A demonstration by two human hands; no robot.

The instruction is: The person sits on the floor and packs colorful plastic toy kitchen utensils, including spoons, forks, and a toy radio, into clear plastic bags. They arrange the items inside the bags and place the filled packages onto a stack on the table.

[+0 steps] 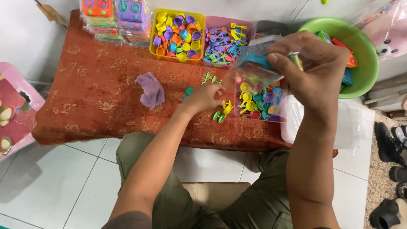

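**Sorting Small Toy Pieces on a Red Mat**

Reaching down to the red patterned mat (97, 106), the left hand (205, 96) rested its fingers clenched on small green plastic toy pieces (210, 79), with a few yellow and green spoons (224, 111) lying just beside it on the near side. The right hand (316, 70) was raised above the mat, its fingers pinching a clear plastic bag (256, 59) that already held a blue toy part. Directly below the bag sat a pink tray (259, 102) filled with little pans and ladles in many colours. At the far edge stood a yellow tray (177, 36) of tiny cups and another pink tray (227, 40) of mixed utensils. A crumpled purple cloth (150, 90) lay to the left, well apart from both hands, and a green bowl (360, 51) stood at the far right.
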